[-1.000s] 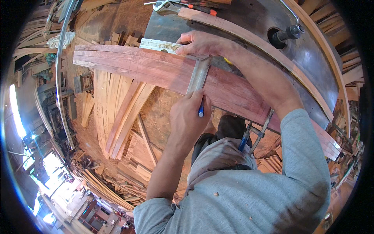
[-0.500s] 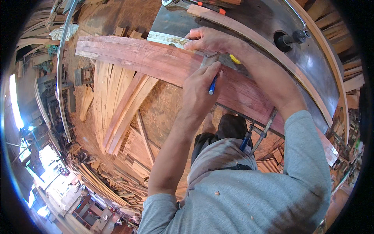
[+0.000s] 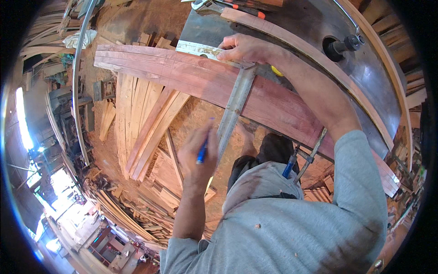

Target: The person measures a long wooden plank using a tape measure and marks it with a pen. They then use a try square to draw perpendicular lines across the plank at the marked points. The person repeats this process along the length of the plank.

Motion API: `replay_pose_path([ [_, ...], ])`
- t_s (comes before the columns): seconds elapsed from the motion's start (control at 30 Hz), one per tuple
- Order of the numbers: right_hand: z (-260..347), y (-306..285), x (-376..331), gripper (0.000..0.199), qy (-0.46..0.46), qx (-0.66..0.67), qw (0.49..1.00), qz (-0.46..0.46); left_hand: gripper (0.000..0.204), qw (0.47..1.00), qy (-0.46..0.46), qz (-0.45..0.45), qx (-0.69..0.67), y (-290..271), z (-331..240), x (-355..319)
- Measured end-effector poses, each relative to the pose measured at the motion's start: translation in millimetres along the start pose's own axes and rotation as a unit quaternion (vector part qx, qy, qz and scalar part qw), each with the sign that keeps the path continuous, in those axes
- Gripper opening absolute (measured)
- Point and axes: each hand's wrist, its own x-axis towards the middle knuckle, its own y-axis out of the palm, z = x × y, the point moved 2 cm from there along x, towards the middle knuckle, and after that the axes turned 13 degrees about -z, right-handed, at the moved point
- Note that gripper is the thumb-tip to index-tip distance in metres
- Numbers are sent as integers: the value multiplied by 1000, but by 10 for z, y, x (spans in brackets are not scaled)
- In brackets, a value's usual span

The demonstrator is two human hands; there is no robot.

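Note:
My left hand [image 3: 197,153] is closed on a blue pen [image 3: 202,151], held off the near side of the board with its tip pointing up. My right hand [image 3: 246,48] grips a metal carpenter's square [image 3: 235,101] at its corner. One leg of the square lies along the far edge of a long reddish wooden board [image 3: 283,106]. The other leg crosses the board and reaches out past its near edge. Pencil-like lines run along the board's left part. Near its right end sits a clamp [image 3: 311,157] with a blue handle.
Beyond the board lies a grey metal machine table [image 3: 296,48], with a curved wooden strip [image 3: 301,45], a wrench [image 3: 205,6] and a dark spindle [image 3: 340,45] on it. Pale planks [image 3: 137,105] lean below the board's left half. Offcuts and sawdust cover the floor.
My left hand, with the pen, has moved off the board, down and to the left. The square's crossing leg is now uncovered. My right hand stays at its corner.

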Motion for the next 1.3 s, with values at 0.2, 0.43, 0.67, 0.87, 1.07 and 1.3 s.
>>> replay_pose_path([
  [0.2,-184,-336,189,38,-7,101,983,-155,26,945,-299,8,-135,225,507,-410],
  [0.43,-200,-649,-969,31,-139,-564,813,28,23,994,-103,-13,-42,83,488,179],
  [0.67,-487,-917,-1325,25,-216,-489,827,-174,34,1000,1,3,-8,210,102,378],
  [0.87,-181,-1355,-3176,46,-88,266,885,-373,35,984,30,-102,-141,-96,145,-167],
  [1.07,-744,-166,-4669,48,-76,664,681,-299,27,964,101,-140,-204,60,-75,-774],
  [1.3,-1063,1172,-5656,42,6,676,638,-369,53,976,114,181,48,964,-1124,-1754],
])
